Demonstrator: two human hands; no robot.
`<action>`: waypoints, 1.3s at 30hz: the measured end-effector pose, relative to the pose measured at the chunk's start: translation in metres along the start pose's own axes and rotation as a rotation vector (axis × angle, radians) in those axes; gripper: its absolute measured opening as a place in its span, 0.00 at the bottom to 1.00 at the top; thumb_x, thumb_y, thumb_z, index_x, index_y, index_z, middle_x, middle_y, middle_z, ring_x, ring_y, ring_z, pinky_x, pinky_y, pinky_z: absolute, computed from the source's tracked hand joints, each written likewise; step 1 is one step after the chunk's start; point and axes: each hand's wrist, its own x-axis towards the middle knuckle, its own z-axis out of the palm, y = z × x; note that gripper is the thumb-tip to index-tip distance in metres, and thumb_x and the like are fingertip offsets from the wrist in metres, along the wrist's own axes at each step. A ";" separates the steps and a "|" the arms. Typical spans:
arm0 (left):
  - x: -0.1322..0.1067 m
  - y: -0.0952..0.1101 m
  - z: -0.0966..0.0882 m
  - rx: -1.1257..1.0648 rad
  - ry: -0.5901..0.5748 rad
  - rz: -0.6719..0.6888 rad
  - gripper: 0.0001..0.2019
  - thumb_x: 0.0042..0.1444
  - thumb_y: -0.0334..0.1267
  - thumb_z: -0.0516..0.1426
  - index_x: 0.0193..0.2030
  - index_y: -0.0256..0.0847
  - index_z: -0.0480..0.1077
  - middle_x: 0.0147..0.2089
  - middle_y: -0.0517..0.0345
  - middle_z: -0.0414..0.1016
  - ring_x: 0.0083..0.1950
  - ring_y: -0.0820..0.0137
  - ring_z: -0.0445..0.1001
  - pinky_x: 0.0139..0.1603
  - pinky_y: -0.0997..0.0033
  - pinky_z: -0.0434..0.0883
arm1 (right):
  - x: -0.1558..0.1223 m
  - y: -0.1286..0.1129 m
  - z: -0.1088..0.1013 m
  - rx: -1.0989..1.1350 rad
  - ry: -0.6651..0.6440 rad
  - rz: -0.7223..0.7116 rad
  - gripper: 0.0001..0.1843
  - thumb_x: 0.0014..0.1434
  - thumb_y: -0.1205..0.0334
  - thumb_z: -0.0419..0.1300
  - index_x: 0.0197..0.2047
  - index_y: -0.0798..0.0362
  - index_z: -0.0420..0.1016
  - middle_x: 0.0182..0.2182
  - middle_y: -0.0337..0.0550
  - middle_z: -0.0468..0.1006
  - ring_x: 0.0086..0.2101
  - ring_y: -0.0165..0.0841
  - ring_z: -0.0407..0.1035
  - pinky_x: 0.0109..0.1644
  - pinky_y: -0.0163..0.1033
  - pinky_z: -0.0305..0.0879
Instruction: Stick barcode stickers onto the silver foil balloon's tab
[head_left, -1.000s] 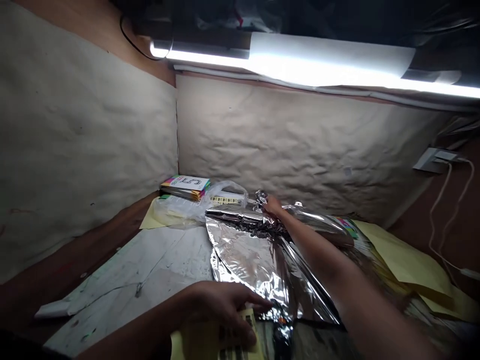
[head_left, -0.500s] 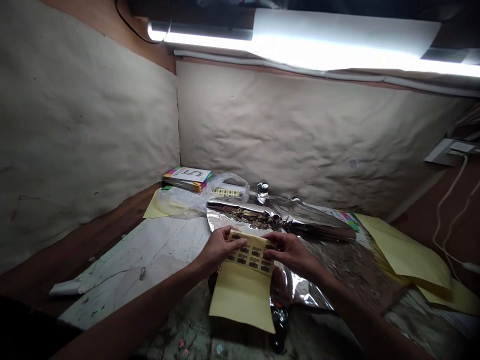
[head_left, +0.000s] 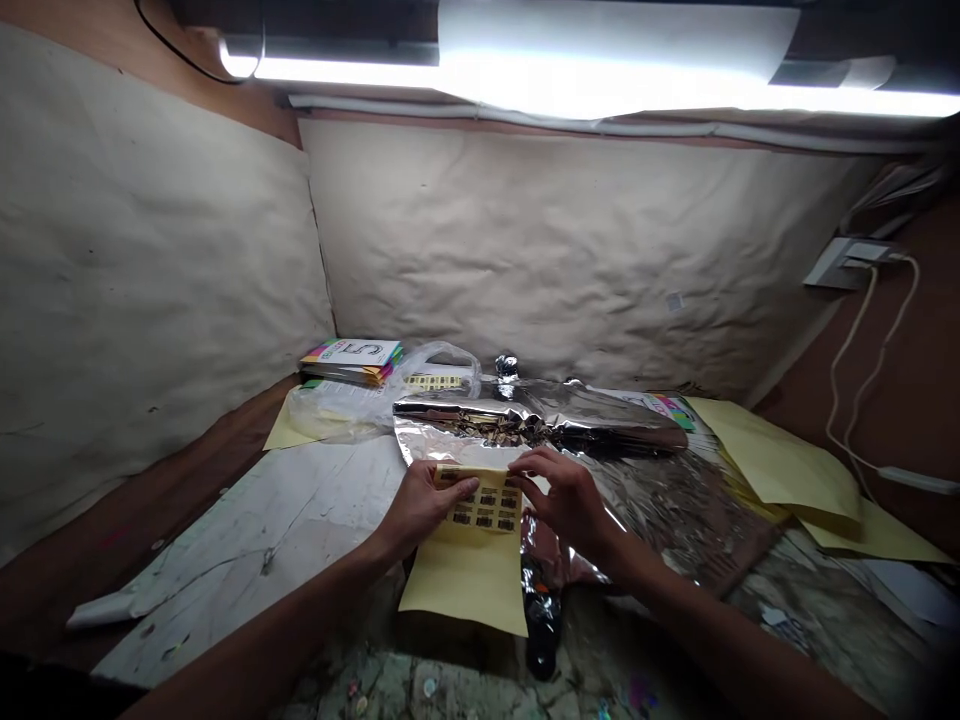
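A yellow sticker sheet [head_left: 463,580] hangs between my hands, its upper part printed with dark barcode labels and its lower part plain. My left hand [head_left: 420,508] pinches the upper left of the sheet, thumb across the front. At the upper right corner, my right hand [head_left: 562,498] has thumb and forefinger closed at the sheet's edge. Whether a peeled label sits between those fingertips is too small to tell. Below and behind the sheet lies shiny silver foil film [head_left: 592,425], crumpled in places. A dark rounded handle [head_left: 541,635] shows beside the sheet's lower right.
Colourful booklets [head_left: 352,358] are stacked at the back left beside a clear plastic bag [head_left: 337,408]. Yellow sheets [head_left: 780,465] lie at the right. White cables [head_left: 840,385] hang from a wall socket [head_left: 847,262]. A bright tube light [head_left: 337,72] runs overhead.
The camera view has turned slightly, shifting the scene left. My right hand has risen to the sheet's top right corner, its fingers more arched. My left hand keeps its hold.
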 end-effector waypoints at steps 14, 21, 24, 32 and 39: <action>0.004 0.000 -0.013 -0.245 0.010 -0.248 0.20 0.43 0.41 0.69 0.39 0.29 0.74 0.36 0.42 0.80 0.34 0.59 0.79 0.37 0.60 0.77 | -0.001 -0.024 -0.026 0.155 -0.067 -0.068 0.04 0.63 0.65 0.57 0.37 0.53 0.72 0.39 0.45 0.75 0.41 0.35 0.68 0.45 0.41 0.64; -0.004 0.015 -0.031 0.009 -0.560 -0.431 0.13 0.46 0.40 0.68 0.34 0.31 0.77 0.36 0.46 0.81 0.32 0.64 0.80 0.34 0.71 0.77 | -0.015 -0.006 -0.055 0.602 -0.743 0.529 0.16 0.56 0.51 0.63 0.34 0.57 0.72 0.29 0.40 0.73 0.29 0.30 0.66 0.32 0.34 0.61; -0.012 0.022 -0.027 0.089 -0.862 -0.485 0.12 0.45 0.38 0.68 0.36 0.35 0.78 0.37 0.51 0.81 0.34 0.65 0.80 0.36 0.73 0.77 | -0.023 0.000 -0.045 0.578 -0.789 0.604 0.15 0.55 0.52 0.62 0.33 0.58 0.72 0.27 0.39 0.72 0.25 0.28 0.63 0.28 0.32 0.57; -0.012 0.018 -0.020 0.240 -1.049 -0.443 0.16 0.46 0.39 0.68 0.43 0.39 0.78 0.41 0.52 0.81 0.39 0.61 0.80 0.37 0.70 0.79 | -0.030 0.001 -0.027 0.276 -0.699 0.493 0.08 0.56 0.60 0.59 0.33 0.55 0.75 0.28 0.39 0.76 0.29 0.31 0.68 0.31 0.33 0.60; -0.013 0.026 -0.020 0.257 -1.045 -0.420 0.18 0.44 0.40 0.69 0.44 0.38 0.79 0.41 0.50 0.81 0.41 0.57 0.80 0.39 0.65 0.79 | -0.041 -0.005 -0.033 -0.120 -0.466 0.278 0.11 0.55 0.65 0.62 0.44 0.49 0.72 0.38 0.41 0.75 0.34 0.33 0.69 0.36 0.35 0.61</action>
